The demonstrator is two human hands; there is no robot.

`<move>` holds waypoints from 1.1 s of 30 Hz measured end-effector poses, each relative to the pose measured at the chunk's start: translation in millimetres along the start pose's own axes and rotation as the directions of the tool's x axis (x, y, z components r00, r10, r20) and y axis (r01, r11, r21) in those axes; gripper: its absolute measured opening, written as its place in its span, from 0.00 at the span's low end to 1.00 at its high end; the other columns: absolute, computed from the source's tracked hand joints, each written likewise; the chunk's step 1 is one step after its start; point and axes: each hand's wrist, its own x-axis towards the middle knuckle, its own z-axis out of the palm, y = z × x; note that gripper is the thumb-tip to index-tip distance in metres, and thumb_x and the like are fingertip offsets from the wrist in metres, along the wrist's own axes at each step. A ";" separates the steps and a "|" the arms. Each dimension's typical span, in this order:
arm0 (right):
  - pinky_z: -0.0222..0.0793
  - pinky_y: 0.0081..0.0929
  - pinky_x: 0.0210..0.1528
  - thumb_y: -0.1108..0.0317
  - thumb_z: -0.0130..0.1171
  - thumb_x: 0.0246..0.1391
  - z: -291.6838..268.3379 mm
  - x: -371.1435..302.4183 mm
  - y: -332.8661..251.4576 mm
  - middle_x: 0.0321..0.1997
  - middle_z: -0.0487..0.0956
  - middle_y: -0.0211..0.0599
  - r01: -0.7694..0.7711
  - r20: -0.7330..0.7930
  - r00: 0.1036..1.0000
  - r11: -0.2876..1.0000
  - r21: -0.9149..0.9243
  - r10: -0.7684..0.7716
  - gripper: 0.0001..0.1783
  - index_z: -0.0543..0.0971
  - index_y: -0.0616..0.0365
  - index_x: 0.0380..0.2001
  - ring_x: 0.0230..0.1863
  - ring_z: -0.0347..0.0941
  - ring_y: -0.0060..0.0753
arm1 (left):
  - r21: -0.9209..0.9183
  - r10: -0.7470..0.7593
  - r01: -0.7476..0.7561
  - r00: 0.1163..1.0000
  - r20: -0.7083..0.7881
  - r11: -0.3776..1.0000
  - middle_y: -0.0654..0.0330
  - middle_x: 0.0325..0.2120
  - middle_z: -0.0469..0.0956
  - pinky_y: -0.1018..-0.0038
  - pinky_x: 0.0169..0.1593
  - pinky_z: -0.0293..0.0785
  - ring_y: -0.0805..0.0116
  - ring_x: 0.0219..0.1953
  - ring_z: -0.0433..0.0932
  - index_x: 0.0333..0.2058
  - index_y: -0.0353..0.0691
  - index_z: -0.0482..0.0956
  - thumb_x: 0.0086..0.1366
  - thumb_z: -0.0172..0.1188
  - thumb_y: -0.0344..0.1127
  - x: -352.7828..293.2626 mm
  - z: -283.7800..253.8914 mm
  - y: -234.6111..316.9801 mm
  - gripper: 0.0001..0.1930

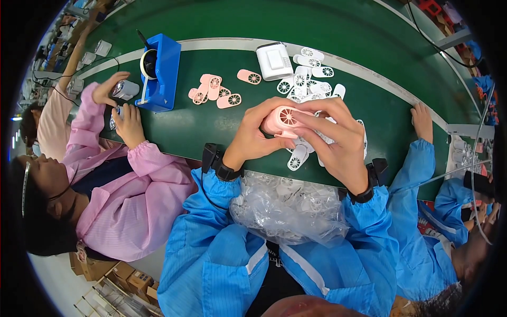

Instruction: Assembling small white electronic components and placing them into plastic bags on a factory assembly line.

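A pink rounded plastic housing (271, 124) with a round spoked grille on its end is held up over the near part of the green bench. My left hand (249, 138) wraps around its left side. From the right, my right hand (340, 145) has its bent fingers and thumb closed against the grille end. Exactly what the right fingertips press is partly hidden. Below and behind the right hand lie loose white grille covers (297, 157), several of them overlapping. A few flat pink grille covers (214, 87) lie farther left on the bench.
A white housing (275, 61) stands at the back. Left of the pink covers is a blue tape dispenser (168, 74). A clear bag of white covers (290, 208) rests against my front. Co-worker's hands (129, 126) handle housings at left; another person's hand (421, 122) touches the bench at right.
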 end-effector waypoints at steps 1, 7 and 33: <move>0.76 0.30 0.43 0.78 0.75 0.49 0.9 0.6 1.4 0.49 0.86 0.38 0.017 0.017 1.000 1.000 -0.003 -0.017 0.20 0.90 0.59 0.48 0.45 0.80 0.38 | 0.021 -0.002 0.002 1.000 0.008 1.000 0.55 0.49 0.85 0.69 0.54 0.81 0.65 0.50 0.85 0.58 0.35 0.80 0.48 0.87 0.40 0.6 0.0 -0.1 0.39; 0.75 0.29 0.42 0.78 0.75 0.50 1.8 -3.8 4.7 0.49 0.87 0.37 0.012 -0.022 1.000 1.000 0.018 -0.011 0.18 0.91 0.57 0.46 0.45 0.79 0.37 | 0.055 0.008 -0.009 1.000 0.007 0.998 0.55 0.47 0.86 0.69 0.52 0.82 0.65 0.48 0.85 0.57 0.35 0.80 0.46 0.88 0.40 2.3 1.1 2.0 0.40; 0.76 0.44 0.64 0.61 0.89 0.34 -57.2 -12.9 -21.9 0.64 0.80 0.46 0.139 -0.112 0.982 0.983 -0.122 -0.152 0.53 0.74 0.62 0.66 0.61 0.79 0.53 | -0.071 0.149 -0.172 0.957 -0.249 0.983 0.48 0.55 0.77 0.63 0.61 0.75 0.59 0.55 0.80 0.61 0.34 0.68 0.76 0.59 0.56 51.7 73.4 71.1 0.30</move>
